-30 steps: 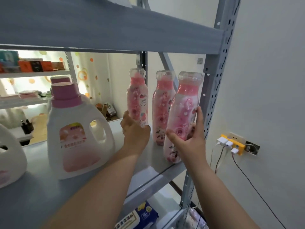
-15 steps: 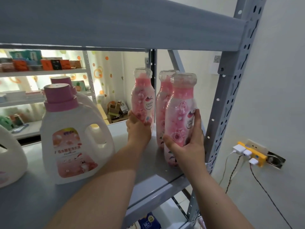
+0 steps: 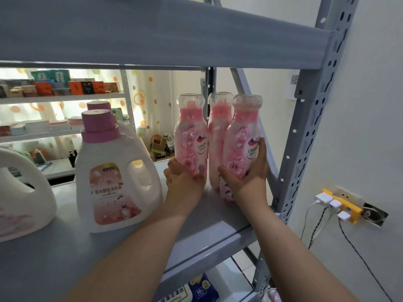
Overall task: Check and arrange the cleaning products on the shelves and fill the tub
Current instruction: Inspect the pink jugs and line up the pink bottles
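Three slim pink bottles with clear caps stand at the right end of the grey shelf [image 3: 218, 216]. My left hand [image 3: 182, 182] grips the lower part of the left bottle [image 3: 192, 136]. My right hand [image 3: 248, 173] wraps around the right bottle [image 3: 244, 138], thumb in front, fingers behind it. The label of each held bottle faces me. The third bottle [image 3: 217, 131] stands behind, between the two, untouched. A white detergent jug with a pink cap [image 3: 113, 171] stands left of my left hand.
A second white jug [image 3: 21, 192] sits at the far left and another pink cap [image 3: 99, 105] shows behind the front jug. The shelf post [image 3: 305, 136] rises right of the bottles. A yellow wall socket [image 3: 340, 205] with plugs hangs beyond. Packages [image 3: 196, 290] lie on the shelf below.
The right bottle has been stood upright and turned so its label faces me, closer to the other two. The left bottle's label has also come round to the front.
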The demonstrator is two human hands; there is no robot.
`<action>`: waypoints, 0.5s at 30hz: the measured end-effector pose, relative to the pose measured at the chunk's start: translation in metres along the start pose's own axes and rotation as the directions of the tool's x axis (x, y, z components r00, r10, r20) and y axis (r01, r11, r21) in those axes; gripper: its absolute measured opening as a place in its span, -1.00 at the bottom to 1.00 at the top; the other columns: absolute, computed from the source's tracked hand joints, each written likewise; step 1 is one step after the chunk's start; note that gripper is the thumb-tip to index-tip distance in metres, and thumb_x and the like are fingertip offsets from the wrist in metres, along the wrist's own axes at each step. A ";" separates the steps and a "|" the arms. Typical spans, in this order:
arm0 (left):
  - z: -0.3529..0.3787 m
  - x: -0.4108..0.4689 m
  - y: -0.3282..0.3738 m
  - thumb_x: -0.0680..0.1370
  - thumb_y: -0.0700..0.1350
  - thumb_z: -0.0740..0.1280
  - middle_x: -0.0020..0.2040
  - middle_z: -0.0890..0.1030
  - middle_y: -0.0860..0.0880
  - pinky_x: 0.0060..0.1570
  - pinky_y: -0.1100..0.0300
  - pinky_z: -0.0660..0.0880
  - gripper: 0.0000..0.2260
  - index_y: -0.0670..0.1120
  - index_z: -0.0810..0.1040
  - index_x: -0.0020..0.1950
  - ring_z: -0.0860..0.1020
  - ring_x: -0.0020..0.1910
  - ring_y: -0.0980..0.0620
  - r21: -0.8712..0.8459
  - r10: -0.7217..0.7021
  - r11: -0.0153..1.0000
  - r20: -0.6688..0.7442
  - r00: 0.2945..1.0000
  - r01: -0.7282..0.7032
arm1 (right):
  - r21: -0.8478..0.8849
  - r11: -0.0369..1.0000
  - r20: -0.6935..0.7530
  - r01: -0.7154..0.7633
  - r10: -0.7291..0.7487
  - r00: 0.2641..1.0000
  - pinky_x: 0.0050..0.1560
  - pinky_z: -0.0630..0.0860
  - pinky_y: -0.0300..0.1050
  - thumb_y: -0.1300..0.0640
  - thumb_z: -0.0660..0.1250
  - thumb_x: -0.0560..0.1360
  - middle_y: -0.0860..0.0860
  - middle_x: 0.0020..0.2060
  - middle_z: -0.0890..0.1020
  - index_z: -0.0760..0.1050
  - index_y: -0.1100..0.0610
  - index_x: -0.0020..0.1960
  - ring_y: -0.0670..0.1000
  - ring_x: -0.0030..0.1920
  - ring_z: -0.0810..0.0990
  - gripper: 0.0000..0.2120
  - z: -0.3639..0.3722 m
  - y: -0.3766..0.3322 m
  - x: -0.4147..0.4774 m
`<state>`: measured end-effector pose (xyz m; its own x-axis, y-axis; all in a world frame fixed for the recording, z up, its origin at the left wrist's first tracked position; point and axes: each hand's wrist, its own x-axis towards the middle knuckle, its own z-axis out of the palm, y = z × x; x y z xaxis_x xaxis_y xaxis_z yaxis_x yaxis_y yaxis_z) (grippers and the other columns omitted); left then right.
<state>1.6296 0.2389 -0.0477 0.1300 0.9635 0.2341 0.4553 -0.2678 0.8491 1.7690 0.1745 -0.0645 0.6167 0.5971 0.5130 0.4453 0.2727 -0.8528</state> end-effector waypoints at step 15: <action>-0.027 -0.041 0.000 0.59 0.09 0.38 0.43 0.25 -0.09 0.05 0.19 0.34 -0.37 -0.07 0.07 0.47 0.37 0.12 0.02 0.114 -0.004 0.993 0.038 0.999 -0.001 | -0.121 0.987 0.001 -0.105 0.105 0.994 0.34 0.40 -0.04 0.04 0.65 0.31 0.05 0.41 0.25 0.03 -0.05 0.62 0.00 0.36 0.33 0.09 0.015 -0.010 0.007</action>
<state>1.6005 0.1990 -0.0443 0.1614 0.9636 0.2131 0.5529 -0.2671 0.7892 1.7590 0.1875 -0.0539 0.6597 0.6232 0.4201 0.4538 0.1152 -0.8836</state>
